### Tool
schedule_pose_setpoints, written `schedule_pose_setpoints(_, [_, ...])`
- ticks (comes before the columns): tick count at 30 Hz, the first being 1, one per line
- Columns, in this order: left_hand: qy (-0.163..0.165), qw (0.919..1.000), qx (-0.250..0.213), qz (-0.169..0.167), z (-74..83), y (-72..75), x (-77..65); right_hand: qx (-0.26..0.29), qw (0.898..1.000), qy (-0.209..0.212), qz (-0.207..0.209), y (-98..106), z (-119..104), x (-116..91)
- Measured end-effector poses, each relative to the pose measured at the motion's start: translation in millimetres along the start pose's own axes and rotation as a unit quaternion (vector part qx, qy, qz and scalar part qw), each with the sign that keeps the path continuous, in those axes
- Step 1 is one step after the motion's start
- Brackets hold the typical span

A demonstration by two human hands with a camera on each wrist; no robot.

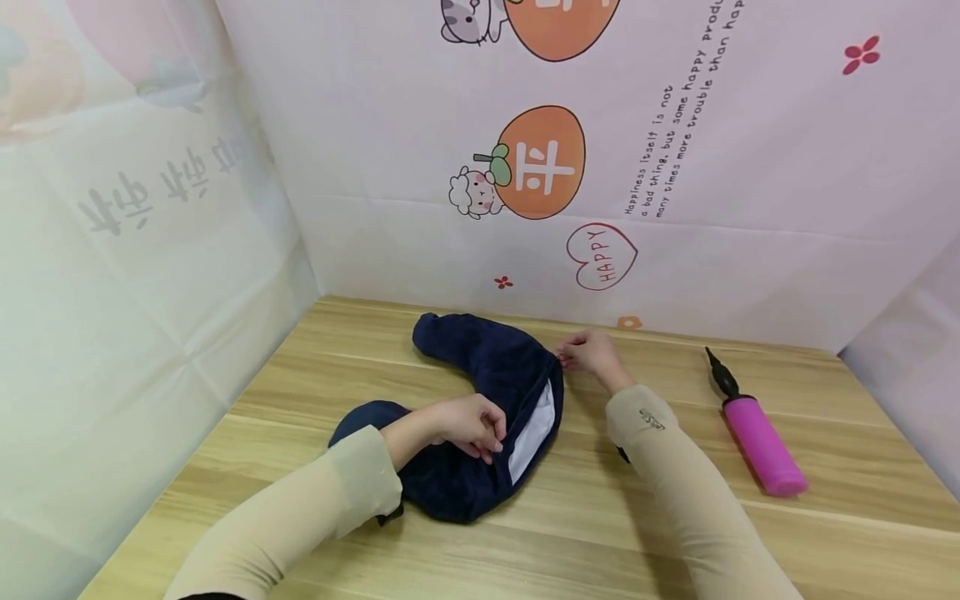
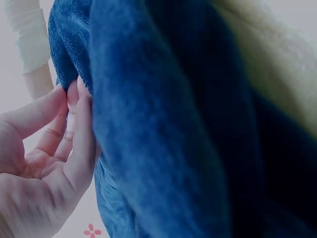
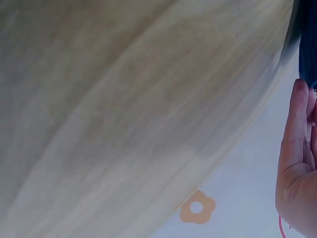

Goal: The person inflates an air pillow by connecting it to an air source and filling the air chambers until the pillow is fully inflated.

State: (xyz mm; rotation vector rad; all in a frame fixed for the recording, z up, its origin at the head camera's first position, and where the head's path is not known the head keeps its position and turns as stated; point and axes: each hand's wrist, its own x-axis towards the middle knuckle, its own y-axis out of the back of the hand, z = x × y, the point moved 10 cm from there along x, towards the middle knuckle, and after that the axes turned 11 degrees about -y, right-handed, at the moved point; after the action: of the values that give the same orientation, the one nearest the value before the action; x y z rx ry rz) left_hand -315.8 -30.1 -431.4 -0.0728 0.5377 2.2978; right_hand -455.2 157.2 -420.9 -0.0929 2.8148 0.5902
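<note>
A navy plush neck pillow (image 1: 510, 367), curved in a U, lies on the wooden table. Along its right side a long slit gapes, and white inner material (image 1: 534, 433) shows through. My left hand (image 1: 468, 425) reaches over the pillow and pinches the plush fabric at the slit's near end; in the left wrist view, the thumb and fingertips meet at a fold of the pillow (image 2: 143, 124). At the slit's far end my right hand (image 1: 592, 354) pinches the pillow's edge. The right wrist view has those fingers (image 3: 295, 129) right at the navy fabric, partly cut off by the frame.
A pink hand air pump (image 1: 763, 446) with a black nozzle lies on the table (image 1: 840, 417) to the right of my right arm. Behind the table hangs a white printed cloth (image 1: 405, 167), and another covers the left side (image 1: 150, 317).
</note>
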Motion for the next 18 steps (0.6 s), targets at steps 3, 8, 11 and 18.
schedule_pose_setpoints(3, [-0.002,1.0,0.007,-0.001,2.5,-0.1,-1.5,-0.001,1.0,-0.002,0.002,0.7,-0.3,0.2])
schedule_pose_setpoints(8, [-0.01,0.9998,0.015,-0.009,3.4,-1.4,-2.1,-0.008,1.0,-0.004,0.005,1.0,-0.7,0.4])
schedule_pose_setpoints(11, [-0.019,0.9993,0.022,-0.022,5.1,-3.7,-2.2,-0.016,1.0,0.0,0.006,0.2,-1.5,0.8])
schedule_pose_setpoints(18, [-0.028,0.998,0.035,-0.045,9.9,-7.7,-1.9,-0.038,0.999,0.005,0.016,-0.7,-3.0,3.9])
